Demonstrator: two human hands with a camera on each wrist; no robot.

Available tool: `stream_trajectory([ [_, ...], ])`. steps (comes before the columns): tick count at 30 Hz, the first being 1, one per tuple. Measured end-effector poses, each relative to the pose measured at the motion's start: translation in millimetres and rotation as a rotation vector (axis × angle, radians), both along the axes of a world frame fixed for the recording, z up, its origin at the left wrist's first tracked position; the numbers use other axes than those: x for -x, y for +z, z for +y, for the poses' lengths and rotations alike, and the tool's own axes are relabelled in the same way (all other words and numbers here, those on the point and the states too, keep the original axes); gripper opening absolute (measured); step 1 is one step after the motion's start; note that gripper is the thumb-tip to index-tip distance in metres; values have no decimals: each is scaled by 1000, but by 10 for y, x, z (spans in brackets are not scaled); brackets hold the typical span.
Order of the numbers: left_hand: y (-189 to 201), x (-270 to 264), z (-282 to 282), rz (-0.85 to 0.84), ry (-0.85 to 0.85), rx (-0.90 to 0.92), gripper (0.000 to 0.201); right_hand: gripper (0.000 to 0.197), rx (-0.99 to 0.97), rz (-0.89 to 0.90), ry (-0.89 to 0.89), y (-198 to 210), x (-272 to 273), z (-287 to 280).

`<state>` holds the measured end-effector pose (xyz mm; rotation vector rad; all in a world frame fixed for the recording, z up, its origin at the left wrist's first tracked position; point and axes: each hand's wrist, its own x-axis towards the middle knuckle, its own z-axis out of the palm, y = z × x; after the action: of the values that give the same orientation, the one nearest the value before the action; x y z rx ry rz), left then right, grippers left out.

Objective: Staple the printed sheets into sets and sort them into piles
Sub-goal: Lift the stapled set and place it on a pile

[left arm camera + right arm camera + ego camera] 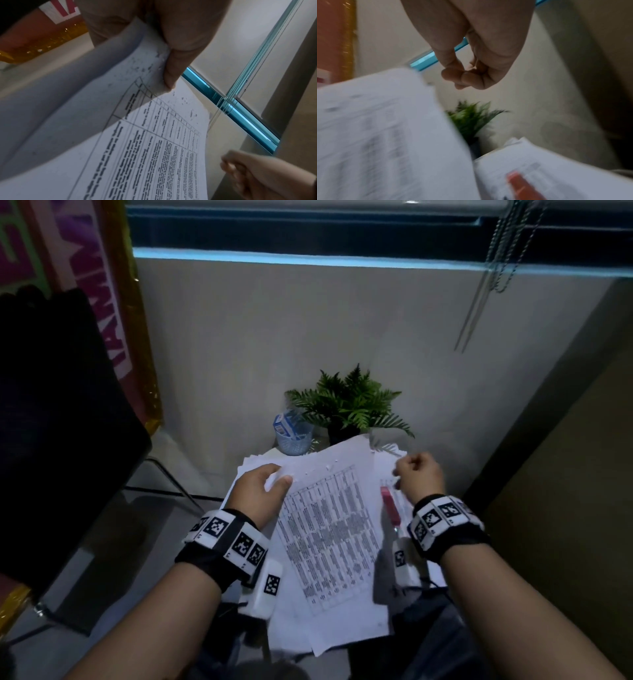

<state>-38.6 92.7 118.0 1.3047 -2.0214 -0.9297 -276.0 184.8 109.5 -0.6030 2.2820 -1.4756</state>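
My left hand [274,479] grips the top left corner of a set of printed sheets [329,529] with a dense table on it, thumb [171,67] on top; the set [137,148] is lifted and tilted over the small table. More sheets [245,470] poke out beneath it on the left. On the right, another pile of sheets [556,175] carries a pink stapler [390,506], blurred in the right wrist view [522,185]. My right hand [416,474] hovers above that pile beside the held set, fingers [467,77] curled into a fist with nothing in them.
A potted fern [349,405] and a blue mesh cup [294,436] holding a small box stand at the table's far edge against the wall. A black chair [61,422] is on the left. Blind cords [496,268] hang at upper right.
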Motion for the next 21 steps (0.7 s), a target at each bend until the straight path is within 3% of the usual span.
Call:
stream_trajectory([
  [2, -12, 3, -37, 29, -6, -6, 32, 17, -66, 38, -170, -42, 404, 99],
  [5, -34, 9, -91, 42, -6, -50, 34, 36, -138, 83, -375, -91, 894, 258],
  [8, -17, 38, -96, 78, 5, -51, 33, 29, -245, 95, -404, -45, 1152, 381],
  [13, 23, 71, -98, 76, -37, -43, 31, 22, -189, 30, -199, -83, 1164, 363],
  [15, 31, 72, -101, 99, -47, -61, 31, 19, -129, 57, -25, 55, 860, 304],
  [18, 80, 74, -54, 185, -69, -104, 25, 15, 19, -71, 314, 277, 290, 237],
  [21, 157, 22, -18, 211, -85, -118, 17, 19, 24, -151, 579, 297, -79, 141],
])
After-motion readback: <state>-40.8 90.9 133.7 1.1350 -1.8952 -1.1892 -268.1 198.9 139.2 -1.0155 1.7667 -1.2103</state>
